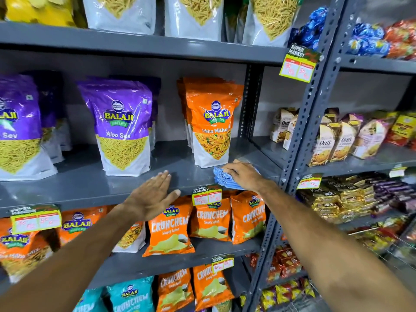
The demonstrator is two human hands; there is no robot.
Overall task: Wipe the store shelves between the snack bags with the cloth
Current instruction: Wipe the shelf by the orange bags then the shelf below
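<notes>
While your right hand (244,176) is gripping the bunched blue cloth (222,177) just before the orange Tikha Mitha bag (212,127), your flat, empty left hand (152,195) is resting leftward, nearer the unwiped shelf (90,183) gap.

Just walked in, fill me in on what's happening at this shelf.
A person is wiping a grey store shelf. The right hand presses a blue cloth onto the shelf, just in front of the orange Tikha Mitha bag. The left hand lies flat and open on the shelf's front edge, between that bag and the purple Aloo Sev bag.
</notes>
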